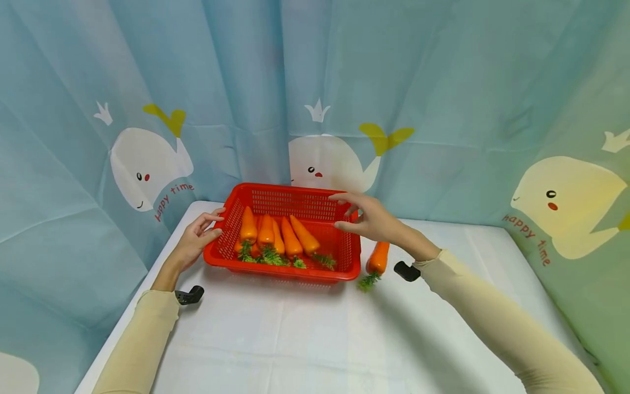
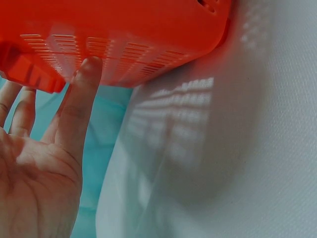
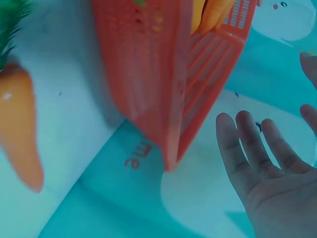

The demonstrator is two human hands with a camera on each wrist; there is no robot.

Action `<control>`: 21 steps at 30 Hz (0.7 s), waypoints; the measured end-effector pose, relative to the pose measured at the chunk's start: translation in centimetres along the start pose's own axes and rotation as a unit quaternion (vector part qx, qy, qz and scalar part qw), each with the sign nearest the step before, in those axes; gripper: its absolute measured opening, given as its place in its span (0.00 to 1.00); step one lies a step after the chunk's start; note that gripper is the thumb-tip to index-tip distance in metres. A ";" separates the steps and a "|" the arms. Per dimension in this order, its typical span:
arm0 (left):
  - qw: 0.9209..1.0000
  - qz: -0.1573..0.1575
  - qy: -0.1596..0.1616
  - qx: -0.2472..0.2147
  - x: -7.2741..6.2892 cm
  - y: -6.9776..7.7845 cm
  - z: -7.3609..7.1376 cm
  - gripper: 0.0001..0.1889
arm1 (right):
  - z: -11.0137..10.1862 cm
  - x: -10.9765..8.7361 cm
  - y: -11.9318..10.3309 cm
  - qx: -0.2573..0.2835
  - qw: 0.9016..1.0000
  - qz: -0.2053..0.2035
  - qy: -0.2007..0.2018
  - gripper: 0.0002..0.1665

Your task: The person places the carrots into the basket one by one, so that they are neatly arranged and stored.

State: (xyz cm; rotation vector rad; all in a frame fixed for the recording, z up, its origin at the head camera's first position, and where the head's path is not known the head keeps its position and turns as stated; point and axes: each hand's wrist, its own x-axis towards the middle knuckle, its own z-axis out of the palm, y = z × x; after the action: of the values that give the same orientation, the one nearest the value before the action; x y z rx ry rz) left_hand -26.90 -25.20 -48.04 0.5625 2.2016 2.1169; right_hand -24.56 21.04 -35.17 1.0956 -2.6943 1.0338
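A red plastic basket (image 1: 283, 270) with slotted walls stands at the back of the table, holding several orange carrots (image 1: 293, 241) with green tops. At its left end, my left hand (image 1: 189, 243) has its fingers extended by the rim. The left wrist view shows the thumb (image 2: 81, 104) against or very close to the basket's outer wall (image 2: 124, 44). Over the right end hovers my right hand (image 1: 371, 218), fingers spread and holding nothing; the right wrist view shows it apart from the basket. One carrot (image 1: 378, 258) lies outside, right of the basket, its tip partly hidden by my right hand.
White cloth covers the table (image 1: 305, 339). A blue curtain (image 1: 256, 98) with whale prints hangs directly behind the basket and along both sides. Black mounts (image 1: 407, 271) sit at both wrists.
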 end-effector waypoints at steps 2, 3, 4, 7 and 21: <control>1.000 0.002 -0.002 0.001 0.0 0.0 0.0 0.15 | -0.6 -0.9 0.2 0.010 1.000 0.012 0.006 0.36; 1.000 0.002 -0.002 0.002 0.0 0.0 0.0 0.15 | -0.9 -1.4 0.3 0.013 1.000 0.018 0.008 0.36; 1.000 0.003 -0.003 0.003 0.0 0.0 -0.1 0.15 | -1.1 -1.9 0.4 0.014 1.000 0.023 0.012 0.36; 1.000 0.005 -0.002 0.006 0.0 0.0 -0.1 0.15 | -1.9 -3.2 0.6 0.013 0.999 0.035 0.026 0.37; 1.000 -0.003 -0.002 0.003 -0.2 0.3 0.0 0.16 | -3.2 -7.7 2.6 -0.016 0.995 0.072 0.073 0.36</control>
State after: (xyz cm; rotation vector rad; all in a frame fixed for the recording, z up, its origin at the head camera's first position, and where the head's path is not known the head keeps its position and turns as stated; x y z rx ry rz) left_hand -26.67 -25.22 -47.74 0.5587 2.2050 2.1057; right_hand -21.09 28.93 -36.32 0.7976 -2.6944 1.0424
